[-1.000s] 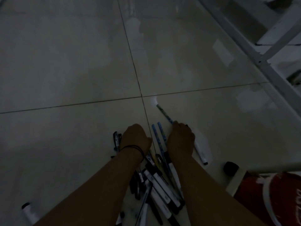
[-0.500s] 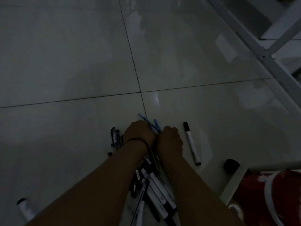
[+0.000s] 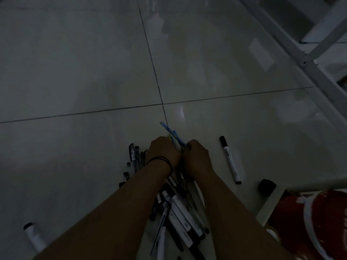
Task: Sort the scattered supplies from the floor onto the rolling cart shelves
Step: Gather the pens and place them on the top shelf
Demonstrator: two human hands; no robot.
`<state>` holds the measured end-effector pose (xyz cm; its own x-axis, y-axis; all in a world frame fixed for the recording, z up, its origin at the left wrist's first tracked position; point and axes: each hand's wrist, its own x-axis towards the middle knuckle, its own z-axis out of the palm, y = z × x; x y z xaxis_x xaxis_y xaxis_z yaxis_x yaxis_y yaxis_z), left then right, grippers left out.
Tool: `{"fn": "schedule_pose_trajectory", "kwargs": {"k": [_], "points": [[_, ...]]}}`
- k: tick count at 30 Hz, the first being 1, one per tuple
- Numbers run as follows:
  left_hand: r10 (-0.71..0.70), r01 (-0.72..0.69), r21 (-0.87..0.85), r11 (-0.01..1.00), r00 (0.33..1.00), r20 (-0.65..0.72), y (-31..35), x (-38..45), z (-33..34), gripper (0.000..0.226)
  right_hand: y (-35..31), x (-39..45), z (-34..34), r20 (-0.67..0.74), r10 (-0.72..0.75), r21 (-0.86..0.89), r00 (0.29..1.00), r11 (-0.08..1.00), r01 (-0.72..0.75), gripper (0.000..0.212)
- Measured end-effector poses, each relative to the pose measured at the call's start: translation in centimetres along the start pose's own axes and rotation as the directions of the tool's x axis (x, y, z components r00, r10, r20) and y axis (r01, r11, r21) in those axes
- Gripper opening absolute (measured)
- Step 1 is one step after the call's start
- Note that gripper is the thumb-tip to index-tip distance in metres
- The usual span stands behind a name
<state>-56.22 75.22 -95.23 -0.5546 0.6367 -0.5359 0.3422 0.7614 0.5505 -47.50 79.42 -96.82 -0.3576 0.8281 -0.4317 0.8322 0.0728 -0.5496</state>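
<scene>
On the dim tiled floor lies a pile of pens and markers, running under my forearms. My left hand and my right hand are pressed together over the pile's far end, fingers curled round a bundle of blue pens whose tips poke out beyond my knuckles. A black-capped white marker lies alone on the tile just right of my right hand. Several black pens lie to the left of my left wrist.
A white bottle with a black cap lies at the lower left. A small black round thing sits near a white frame edge beside something red. A white metal frame crosses the upper right.
My right hand slid left from the lone marker and met my left hand. The spread blue pens were gathered into one bundle between both hands, and the marker now lies uncovered.
</scene>
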Motion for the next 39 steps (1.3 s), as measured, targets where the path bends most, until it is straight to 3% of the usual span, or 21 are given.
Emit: {"fn": "schedule_pose_trajectory", "kwargs": {"k": [7,15,19,21,26,30,33,39], "points": [[-0.053,0.057,-0.054,0.997,0.996,0.072,-1.2,1.0,-0.4,0.041,-0.4,0.3,0.1,0.06,-0.02,0.104,0.998,0.994,0.013,0.016],[0.008,0.008,-0.098,0.995,0.988,0.156,-1.1,0.6,-0.9,0.042,-0.7,-0.3,-0.2,-0.006,0.009,0.272,1.0,0.962,-0.007,0.021],[0.065,-0.047,-0.089,0.995,0.977,0.205,-1.7,0.2,-1.3,0.032,-1.0,-1.1,-0.7,-0.035,0.021,0.318,0.999,0.948,-0.009,0.021],[0.095,-0.059,-0.205,0.977,0.981,0.168,-1.8,-0.3,-1.2,0.027,-1.4,-1.6,-1.1,-0.049,-0.007,0.347,0.999,0.938,0.024,0.02],[0.03,-0.065,-0.511,0.857,0.997,-0.076,-1.5,-2.5,-2.1,0.024,-2.7,-3.8,-2.8,-0.133,-0.069,0.517,0.989,0.846,0.128,0.017],[-0.007,-0.103,-0.795,0.598,0.991,-0.133,-1.0,-5.5,-3.7,0.013,-2.8,-7.2,-4.4,-0.171,-0.163,0.436,0.972,0.872,0.223,0.01],[-0.025,-0.139,-0.841,0.522,0.984,-0.177,-0.9,-8.5,-5.1,0.021,-2.8,-10.8,-5.3,-0.086,-0.141,0.462,0.986,0.871,0.165,0.031],[-0.018,-0.105,-0.921,0.375,0.993,-0.12,-0.9,-16.8,-7.1,0.019,-1.8,-18.8,-6.6,0.102,-0.137,0.409,0.985,0.908,0.084,0.038]]}}
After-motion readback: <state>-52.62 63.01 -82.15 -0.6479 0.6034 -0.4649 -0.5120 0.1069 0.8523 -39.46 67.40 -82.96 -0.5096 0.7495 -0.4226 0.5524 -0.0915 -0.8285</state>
